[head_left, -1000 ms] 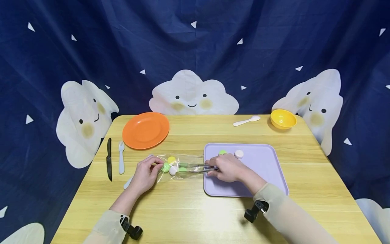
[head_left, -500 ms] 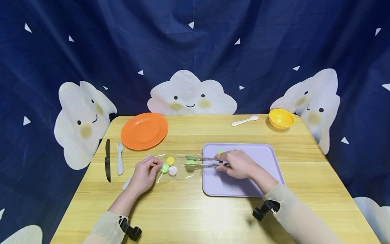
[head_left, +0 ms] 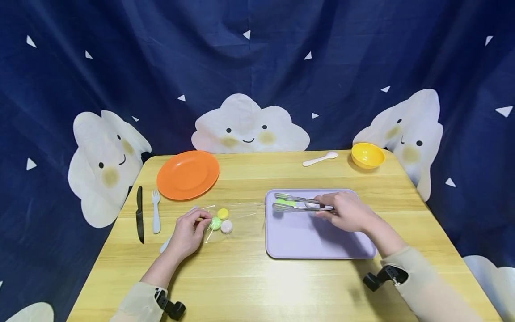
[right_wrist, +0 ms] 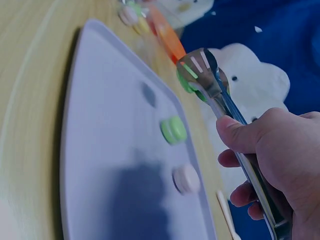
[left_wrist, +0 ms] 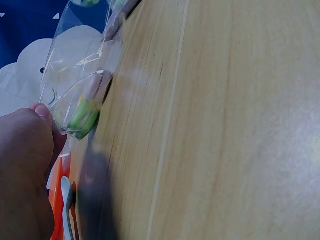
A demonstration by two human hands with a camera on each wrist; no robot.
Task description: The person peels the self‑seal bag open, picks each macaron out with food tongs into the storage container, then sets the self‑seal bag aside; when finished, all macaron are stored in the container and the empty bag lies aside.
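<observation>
My left hand (head_left: 200, 219) pinches the end of a clear plastic bag (head_left: 233, 218) that lies on the wooden table (head_left: 249, 281). Inside it sit a yellow macaron (head_left: 222, 213), a green one (head_left: 216, 222) and a pale pink one (head_left: 227, 226). In the left wrist view the bag (left_wrist: 80, 85) stretches away from my left hand (left_wrist: 35, 125). My right hand (head_left: 335, 208) grips metal tongs (head_left: 295, 204) over the far left of a lavender tray (head_left: 314, 241). The tongs (right_wrist: 207, 75) clamp a green macaron (right_wrist: 186, 82). A second green macaron (right_wrist: 173, 129) and a pink macaron (right_wrist: 186, 178) lie on the tray (right_wrist: 100, 150).
An orange plate (head_left: 187, 174) stands at the back left, a yellow bowl (head_left: 367, 155) and a white spoon (head_left: 320, 158) at the back right. A black knife (head_left: 139, 214) and a white fork (head_left: 155, 211) lie along the left edge. Another white utensil (head_left: 165, 245) pokes out beneath my left hand.
My right hand has drawn the tongs out of the bag with a green macaron and carried them right, over the tray. The left hand has kept its pinch on the bag.
</observation>
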